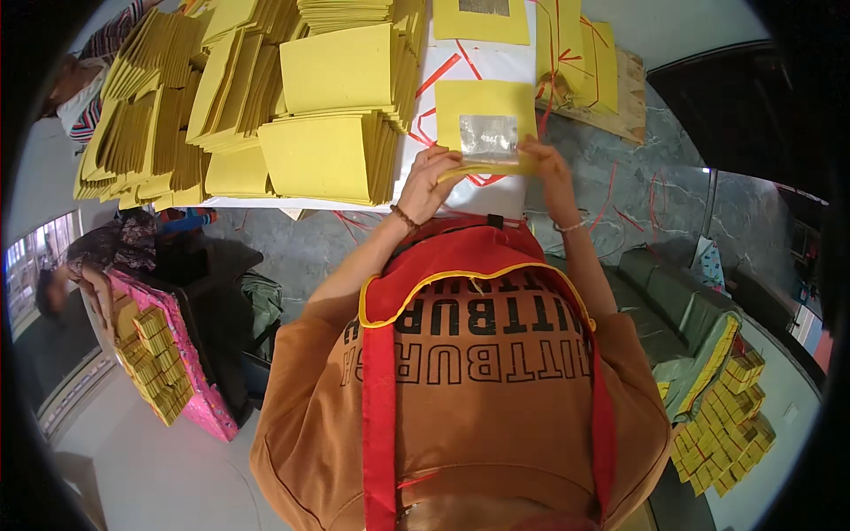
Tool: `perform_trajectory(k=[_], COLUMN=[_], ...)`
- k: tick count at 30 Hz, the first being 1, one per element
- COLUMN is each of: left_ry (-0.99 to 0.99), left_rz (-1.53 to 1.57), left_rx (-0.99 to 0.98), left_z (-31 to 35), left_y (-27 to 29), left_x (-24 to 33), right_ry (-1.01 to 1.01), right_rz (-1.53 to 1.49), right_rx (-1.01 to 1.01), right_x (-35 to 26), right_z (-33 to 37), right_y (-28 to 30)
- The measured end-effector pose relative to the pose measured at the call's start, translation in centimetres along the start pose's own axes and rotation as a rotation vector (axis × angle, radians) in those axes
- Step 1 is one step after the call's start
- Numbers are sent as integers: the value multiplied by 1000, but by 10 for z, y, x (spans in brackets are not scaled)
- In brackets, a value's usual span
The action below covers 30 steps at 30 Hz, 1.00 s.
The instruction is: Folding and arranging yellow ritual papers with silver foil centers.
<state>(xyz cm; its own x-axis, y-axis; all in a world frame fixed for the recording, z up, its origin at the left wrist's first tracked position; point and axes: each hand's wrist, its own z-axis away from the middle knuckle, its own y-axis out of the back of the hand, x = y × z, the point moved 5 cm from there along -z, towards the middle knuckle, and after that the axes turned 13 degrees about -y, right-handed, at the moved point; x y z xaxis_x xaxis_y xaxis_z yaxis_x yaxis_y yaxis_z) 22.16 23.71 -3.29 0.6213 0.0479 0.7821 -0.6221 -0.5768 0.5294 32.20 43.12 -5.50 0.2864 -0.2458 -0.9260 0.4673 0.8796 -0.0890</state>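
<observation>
A yellow sheet of joss paper [485, 99] with a silver foil square lies in front of me at the table's near edge. Its near edge is raised and curled into a narrow fold. My left hand [427, 184] pinches that fold at its left end. At the opposite end my right hand [551, 175] has its fingers closed on the paper. Farther back lies another foil-marked yellow sheet [482, 32], apart from both hands. Tall piles of folded yellow paper [336, 75] stand left of my left hand.
Red strips [437, 74] lie on the white-covered table [428, 58]. Tied yellow bundles rest on a wooden pallet [630, 93] at the right. Another person reaches over a pink-lined box [205, 385] at left. Yellow bundles [724, 425] are stacked beside a green couch [653, 305].
</observation>
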Motion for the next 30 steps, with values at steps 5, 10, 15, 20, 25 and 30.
perform_trajectory(k=[5,10,15,20,25,30], left_ry=[-130,-246,13,436,433,592], left_rz=[-35,-114,-25,67,68,-14], left_rx=[-168,-151,-89,156,266,159], left_z=[15,13,4,2,1,1], left_y=[10,7,11,3,-6,-3], left_x=[16,21,7,-18,-35,-33], right_ry=[335,415,260,-155,100,65], right_rz=[651,951,687,375,190,276], right_rx=[-162,-238,-156,0,167,149], right_x=[-29,-3,2,13,0,2], right_z=[29,31,19,-1,-9,-7], right_y=[-4,-4,-2,-7,-15,-18])
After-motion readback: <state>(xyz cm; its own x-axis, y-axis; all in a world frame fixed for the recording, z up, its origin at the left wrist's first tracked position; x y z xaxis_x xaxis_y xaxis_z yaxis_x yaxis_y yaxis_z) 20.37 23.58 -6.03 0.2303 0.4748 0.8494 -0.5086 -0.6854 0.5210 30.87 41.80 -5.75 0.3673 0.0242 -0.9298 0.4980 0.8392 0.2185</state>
